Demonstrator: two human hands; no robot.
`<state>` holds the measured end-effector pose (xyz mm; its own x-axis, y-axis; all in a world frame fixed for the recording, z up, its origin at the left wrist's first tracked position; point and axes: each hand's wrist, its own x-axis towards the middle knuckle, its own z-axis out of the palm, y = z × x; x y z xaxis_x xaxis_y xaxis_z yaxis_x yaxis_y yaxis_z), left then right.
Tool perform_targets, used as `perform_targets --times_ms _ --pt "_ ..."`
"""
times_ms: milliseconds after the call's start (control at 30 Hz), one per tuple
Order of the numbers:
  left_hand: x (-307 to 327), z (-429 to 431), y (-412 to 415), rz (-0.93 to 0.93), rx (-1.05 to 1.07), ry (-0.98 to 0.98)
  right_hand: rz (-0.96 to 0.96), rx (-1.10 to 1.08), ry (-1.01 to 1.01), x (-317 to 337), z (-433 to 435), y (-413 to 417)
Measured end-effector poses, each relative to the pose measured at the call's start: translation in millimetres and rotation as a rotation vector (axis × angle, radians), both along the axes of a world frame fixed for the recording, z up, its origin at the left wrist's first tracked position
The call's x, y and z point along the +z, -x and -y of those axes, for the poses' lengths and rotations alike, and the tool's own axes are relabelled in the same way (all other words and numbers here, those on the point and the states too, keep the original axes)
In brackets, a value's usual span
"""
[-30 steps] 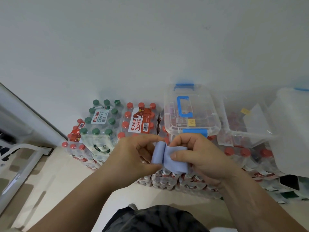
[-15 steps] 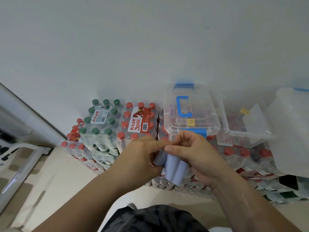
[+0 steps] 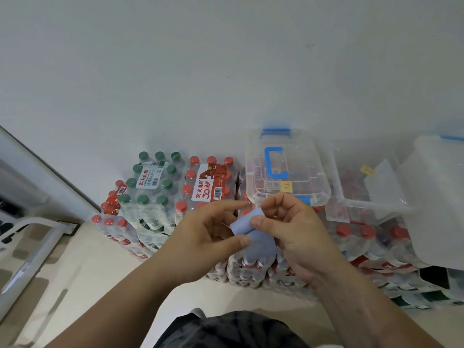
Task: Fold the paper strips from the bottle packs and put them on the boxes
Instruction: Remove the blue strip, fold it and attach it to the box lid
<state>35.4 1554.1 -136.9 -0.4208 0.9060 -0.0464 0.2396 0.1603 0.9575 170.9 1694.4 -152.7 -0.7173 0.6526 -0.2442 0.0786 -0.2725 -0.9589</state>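
Standing against the white wall, the shrink-wrapped bottle packs (image 3: 155,197) carry a clear box (image 3: 316,187) with a blue handle. In front of them, in mid-air, the left hand (image 3: 200,237) and the right hand (image 3: 298,234) grip a folded blue paper strip (image 3: 261,244) between them. The right thumb pins the upper fold against its curled fingers, and the left thumb tip presses the strip's lower left edge, index finger straight above.
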Motion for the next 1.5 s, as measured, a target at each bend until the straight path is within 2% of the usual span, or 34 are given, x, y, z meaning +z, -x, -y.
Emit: perform_targets --times_ms 133,333,500,700,967,1167,1367,1500 --pt "2 -5 -6 0.073 0.088 -0.050 0.003 -0.009 -0.051 0 5 4" --pt "-4 -4 -8 0.104 0.214 -0.088 0.002 -0.072 -0.256 7 11 2" --pt "-2 -7 -10 0.198 0.251 -0.124 0.007 -0.128 -0.293 3 16 5" --pt "3 -8 -11 0.335 0.268 -0.167 -0.016 -0.095 -0.269 -2 18 2" --pt "0 -11 -12 0.244 0.266 -0.141 0.028 -0.056 -0.195 1 15 -2" --pt "1 -14 -19 0.421 0.331 -0.092 0.009 -0.081 -0.154 -3 13 -4" --pt "-1 -13 -17 0.344 0.347 -0.056 0.058 -0.078 -0.147 -4 13 -3" --pt "1 -12 -18 0.360 0.323 -0.059 0.073 -0.089 -0.181 -2 12 -2"
